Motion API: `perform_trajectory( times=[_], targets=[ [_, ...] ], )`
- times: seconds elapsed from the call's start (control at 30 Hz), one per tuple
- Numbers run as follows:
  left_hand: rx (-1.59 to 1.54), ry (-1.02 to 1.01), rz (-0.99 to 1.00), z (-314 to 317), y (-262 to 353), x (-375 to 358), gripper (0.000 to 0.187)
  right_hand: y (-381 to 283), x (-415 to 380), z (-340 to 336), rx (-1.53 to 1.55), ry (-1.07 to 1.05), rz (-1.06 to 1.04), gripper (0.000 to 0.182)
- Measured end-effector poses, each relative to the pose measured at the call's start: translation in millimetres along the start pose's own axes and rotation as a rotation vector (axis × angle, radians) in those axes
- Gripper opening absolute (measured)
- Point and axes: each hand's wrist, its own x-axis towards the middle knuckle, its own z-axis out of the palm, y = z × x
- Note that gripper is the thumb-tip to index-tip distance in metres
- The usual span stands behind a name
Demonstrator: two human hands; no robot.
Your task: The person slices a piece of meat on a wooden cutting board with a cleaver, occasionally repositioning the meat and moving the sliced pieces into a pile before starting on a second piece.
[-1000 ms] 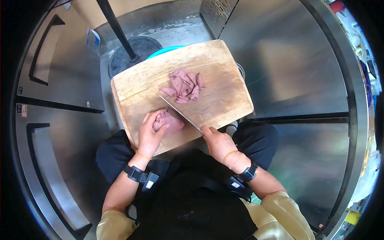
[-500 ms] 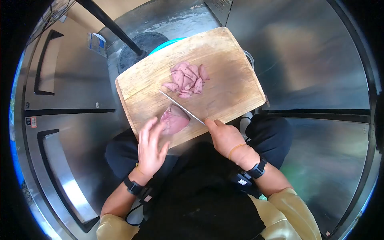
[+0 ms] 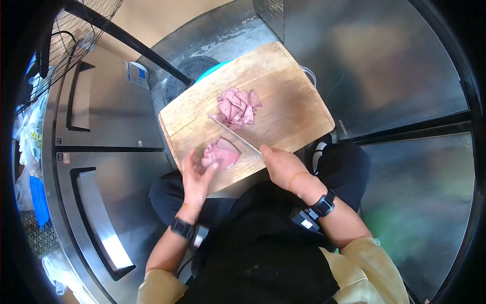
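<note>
A smooth, liver-like piece of pink meat (image 3: 226,152) lies near the lower left edge of the wooden cutting board (image 3: 283,101). My left hand (image 3: 196,175) is at its left side, fingers and thumb apart, the thumb overlapping the meat. Wrapped round the handle of a knife (image 3: 238,137), my right hand (image 3: 283,164) is at the board's near edge. The blade slants up and left across the board, just beyond the meat, its tip beside a pile of thin pink slices (image 3: 236,107). My fingers hide the knife's handle.
The board is tilted above my lap. Behind it show a turquoise rim (image 3: 215,68) and a black pole (image 3: 147,53). Steel cabinet doors stand at the left (image 3: 121,192) and right (image 3: 379,66). A wire rack (image 3: 71,35) is at upper left, with a blue basket (image 3: 38,200) below.
My left hand has come closer round the meat, its thumb now over it. The knife blade has turned to show more of its flat face. The view has shifted to the left.
</note>
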Motion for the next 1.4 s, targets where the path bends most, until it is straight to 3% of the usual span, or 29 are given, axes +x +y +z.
perform_trajectory(
  times=[0.1,0.13,0.23,0.47,0.6,0.7,0.8,0.93,1.07,1.17,1.27,1.37,1.4],
  targets=[
    [-0.236,-0.175,0.038,28.2,-29.5,28.1,0.057,1.6,-0.2,2.1,0.003,0.022,-0.011,0.016],
    [-0.233,-0.124,0.103,32.7,-28.8,26.9,0.052,1.6,0.1,2.3,0.004,0.022,-0.011,0.016],
    [0.325,-0.081,0.479,24.6,-7.2,13.5,0.056,3.4,-1.5,3.0,0.017,0.039,-0.022,0.021],
    [0.224,0.032,0.504,27.0,3.0,-11.1,0.037,3.7,0.8,1.6,-0.008,0.013,-0.018,0.019],
    [0.341,0.005,0.763,26.8,0.7,-6.7,0.036,-0.7,0.4,-4.2,-0.033,-0.004,-0.002,0.018],
    [0.467,0.06,0.634,23.4,4.0,-4.3,0.043,-0.1,0.8,-2.6,-0.028,0.007,-0.015,0.018],
    [0.3,0.148,0.406,24.7,-21.1,5.0,0.055,1.4,0.5,-0.8,-0.02,0.016,-0.039,0.02],
    [0.037,0.004,0.215,30.4,-30.6,2.0,0.069,-1.3,-1.0,-3.8,0.01,0.012,-0.053,0.023],
    [-0.084,0.027,0.12,47.0,-15.9,7.2,0.077,-0.6,-0.2,-6.7,0.017,-0.009,-0.053,0.024],
    [-0.068,0.051,0.043,51.9,-18.9,22.0,0.068,4.3,1.0,-4.7,0.059,0.013,-0.083,0.022],
    [0.043,0.018,0.102,41.9,-21.4,33.1,0.058,5.3,2.2,-8.6,-0.002,-0.045,-0.113,0.021],
    [0.33,-0.026,0.532,23.5,7.9,27.5,0.054,1.1,-1.1,-11.0,0.013,-0.067,-0.115,0.02],
    [0.412,-0.109,0.567,15.1,18.7,22.4,0.058,0.7,-1.7,-11.1,0.02,-0.058,-0.111,0.02]
  ],
)
